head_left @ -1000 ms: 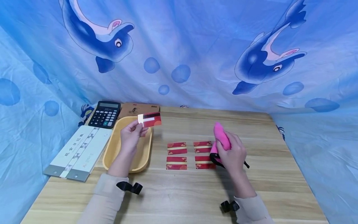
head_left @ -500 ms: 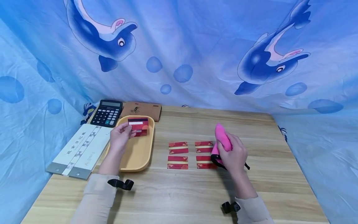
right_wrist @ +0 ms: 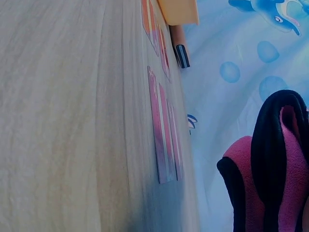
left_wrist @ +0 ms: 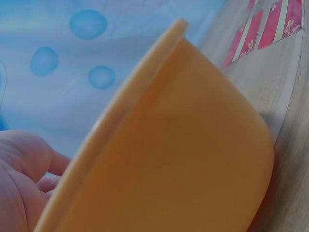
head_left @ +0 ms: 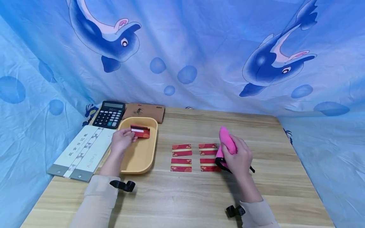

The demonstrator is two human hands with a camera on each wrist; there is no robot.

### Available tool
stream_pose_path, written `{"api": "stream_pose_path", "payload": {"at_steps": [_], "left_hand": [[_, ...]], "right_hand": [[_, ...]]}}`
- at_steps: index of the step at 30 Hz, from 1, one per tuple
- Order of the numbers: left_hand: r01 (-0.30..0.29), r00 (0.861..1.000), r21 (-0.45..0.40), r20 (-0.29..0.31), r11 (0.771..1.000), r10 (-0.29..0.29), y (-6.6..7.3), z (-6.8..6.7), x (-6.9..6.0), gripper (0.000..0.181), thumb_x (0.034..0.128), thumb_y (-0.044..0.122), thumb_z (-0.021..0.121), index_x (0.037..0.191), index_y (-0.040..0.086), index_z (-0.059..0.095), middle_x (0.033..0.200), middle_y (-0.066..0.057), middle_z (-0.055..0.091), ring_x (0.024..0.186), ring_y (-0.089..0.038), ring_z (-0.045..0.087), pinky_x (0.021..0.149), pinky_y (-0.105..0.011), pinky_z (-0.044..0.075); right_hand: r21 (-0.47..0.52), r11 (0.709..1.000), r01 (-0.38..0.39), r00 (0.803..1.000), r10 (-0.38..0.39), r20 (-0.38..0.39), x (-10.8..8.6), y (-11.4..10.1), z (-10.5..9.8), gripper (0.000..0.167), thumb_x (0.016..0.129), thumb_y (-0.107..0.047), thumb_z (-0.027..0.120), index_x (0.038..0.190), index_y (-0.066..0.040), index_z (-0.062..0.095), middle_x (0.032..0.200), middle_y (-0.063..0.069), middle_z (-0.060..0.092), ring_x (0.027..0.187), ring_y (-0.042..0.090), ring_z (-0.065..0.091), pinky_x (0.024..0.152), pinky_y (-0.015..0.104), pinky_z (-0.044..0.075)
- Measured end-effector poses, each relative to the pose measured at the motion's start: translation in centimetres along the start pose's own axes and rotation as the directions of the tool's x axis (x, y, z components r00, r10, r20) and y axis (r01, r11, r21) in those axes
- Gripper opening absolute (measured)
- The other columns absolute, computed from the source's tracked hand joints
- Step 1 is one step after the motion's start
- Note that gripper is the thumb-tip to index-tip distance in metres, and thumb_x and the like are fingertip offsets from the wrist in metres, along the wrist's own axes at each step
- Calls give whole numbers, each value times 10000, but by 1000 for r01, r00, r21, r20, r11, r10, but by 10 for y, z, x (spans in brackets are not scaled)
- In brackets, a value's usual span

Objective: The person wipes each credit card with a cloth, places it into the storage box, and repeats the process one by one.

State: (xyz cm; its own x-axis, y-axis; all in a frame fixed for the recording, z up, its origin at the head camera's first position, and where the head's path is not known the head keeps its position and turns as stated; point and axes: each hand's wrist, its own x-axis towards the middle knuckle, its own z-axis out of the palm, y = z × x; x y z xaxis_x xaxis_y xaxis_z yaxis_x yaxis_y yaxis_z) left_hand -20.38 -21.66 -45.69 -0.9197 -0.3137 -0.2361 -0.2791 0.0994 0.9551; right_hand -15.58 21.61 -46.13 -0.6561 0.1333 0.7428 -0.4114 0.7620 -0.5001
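Observation:
Over the far end of a yellow tray (head_left: 137, 163), my left hand (head_left: 122, 141) pinches a red card (head_left: 142, 132) with a dark stripe and a white strip by its left edge. The left wrist view shows the tray's outer wall (left_wrist: 178, 145) in front of part of that hand (left_wrist: 21, 169); the card is hidden there. My right hand (head_left: 239, 155) grips a bunched pink fleecy cloth (head_left: 227, 141) with black edging, above the table's right half. The right wrist view shows folds of this cloth (right_wrist: 244, 159). Its lower part overlaps the two right-hand cards in the head view.
Several red cards (head_left: 181, 165) with pale bands lie in two rows mid-table. Left of the tray sits a white ledger book (head_left: 82, 152). Behind are a black calculator (head_left: 109, 114) and a brown wallet-like case (head_left: 145, 112). A blue dolphin curtain (head_left: 194, 38) hangs around the table.
My left hand has moved left and down with the red card, from above the tray's right rim to over its inside. The right hand and pink cloth have hardly moved.

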Motion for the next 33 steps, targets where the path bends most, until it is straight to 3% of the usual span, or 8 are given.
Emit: {"api": "stream_pose_path", "payload": {"at_steps": [5, 11, 16, 21, 27, 33], "left_hand": [[19, 1000, 39, 12, 999, -19, -2, 0, 2, 465, 1018, 33, 567, 1446, -107, 453, 1267, -304, 627, 887, -157, 711, 824, -254, 606], [64, 997, 146, 41, 987, -71, -5, 1, 4, 631, 1036, 304, 584, 1511, -56, 380, 1312, -277, 614, 1078, -291, 681, 942, -357, 578], [72, 995, 121, 59, 990, -79, -4, 2, 3, 761, 1033, 396, 560, 1566, -49, 247, 1454, -293, 495, 1235, -377, 594, 1067, -443, 493], [99, 993, 161, 52, 982, -109, -1, 2, 2, 794, 1030, 448, 541, 1598, 10, 200, 1586, -254, 334, 1362, -396, 467, 1158, -496, 386], [70, 995, 208, 58, 976, -84, 1, 1, 2, 798, 1031, 462, 524, 1601, 14, 192, 1644, -239, 198, 1502, -377, 232, 1224, -518, 248], [-6, 999, 128, 41, 992, 1, 6, 6, -6, 664, 1057, 375, 510, 1577, 25, 289, 1598, -207, 337, 1474, -331, 313, 1211, -477, 300]], "right_hand": [[-5, 1000, 1, 1000, -1, -7, -3, 3, 1, 363, 783, -124, 817, 1119, -3, 754, 1022, 161, 742, 867, 333, 713, 684, 519, 582], [-10, 1000, -1, 1000, 1, 11, -2, 1, -1, 368, 795, -133, 816, 1132, -1, 749, 1032, 172, 737, 870, 328, 711, 680, 521, 586], [-1, 1000, 12, 1000, -12, -2, -2, 0, 0, 376, 771, -107, 835, 1122, -4, 752, 1026, 170, 738, 858, 342, 710, 670, 533, 590], [-6, 1000, 12, 1000, -12, 3, -2, 0, 0, 381, 773, -105, 838, 1132, -10, 751, 1035, 166, 737, 864, 338, 708, 671, 525, 589], [1, 1000, 12, 1000, -12, 16, -4, 1, 0, 384, 772, -109, 841, 1130, -2, 750, 1045, 174, 734, 869, 351, 706, 684, 541, 595], [4, 1000, 23, 999, -23, 22, -4, 3, 1, 375, 772, -101, 834, 1120, 8, 750, 1042, 176, 736, 863, 356, 708, 680, 557, 595]]}}
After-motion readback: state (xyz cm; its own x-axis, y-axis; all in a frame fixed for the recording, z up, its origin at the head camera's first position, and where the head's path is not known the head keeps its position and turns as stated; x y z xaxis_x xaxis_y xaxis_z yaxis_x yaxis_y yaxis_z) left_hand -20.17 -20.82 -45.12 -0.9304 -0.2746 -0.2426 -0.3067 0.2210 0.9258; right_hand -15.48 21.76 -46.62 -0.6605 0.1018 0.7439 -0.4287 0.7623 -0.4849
